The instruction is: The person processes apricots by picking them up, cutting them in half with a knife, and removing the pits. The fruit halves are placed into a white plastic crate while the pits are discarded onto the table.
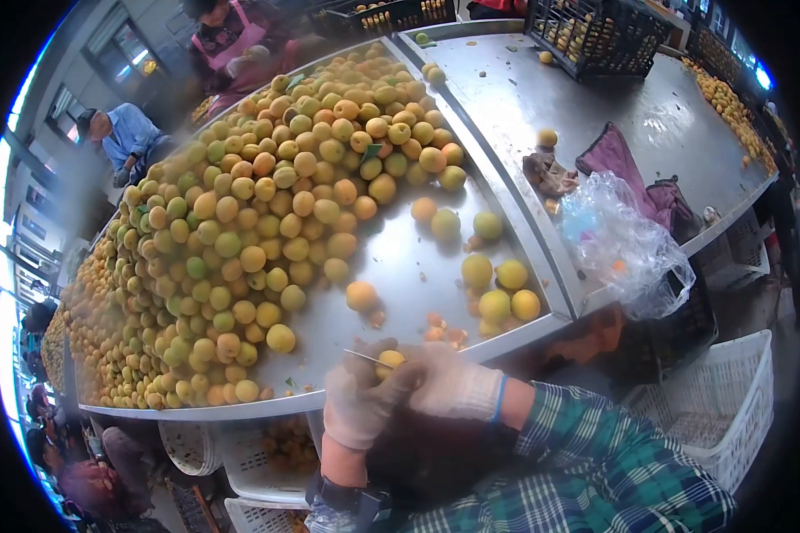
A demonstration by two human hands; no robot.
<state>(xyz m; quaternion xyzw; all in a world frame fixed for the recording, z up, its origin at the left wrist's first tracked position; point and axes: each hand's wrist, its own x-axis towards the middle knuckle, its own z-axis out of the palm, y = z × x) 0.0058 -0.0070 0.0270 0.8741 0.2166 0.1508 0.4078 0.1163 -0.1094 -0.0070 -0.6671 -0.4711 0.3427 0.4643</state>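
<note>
Largest first: I've got a metal table filling the middle, a big fruit pile over its left and far parts. A second metal table adjoins on the right, with a black crate at its far end and a crumpled clear plastic bag over its near edge. White crate low on the right.

Hands: both gloved, close together at the near table edge. Left hand has its fingers curled in, narrow; right hand comes in from the right, also narrow. One small yellow fruit sits between them, a thin blade beside it, over the left hand. Can't tell which hand grips the fruit or which holds the blade; fingers overlap and blur.

Smaller: loose fruits on the table beyond the right hand, orange scraps just beyond the gloves.

Risks, my read: blade is very near the left fingers, so a slip on wet skin could nick the glove. Juice on stained gloves could let the fruit roll out and drop off the edge. A bumped pile could send fruit rolling toward the hands. Scraps could get mixed with good fruit.
</note>
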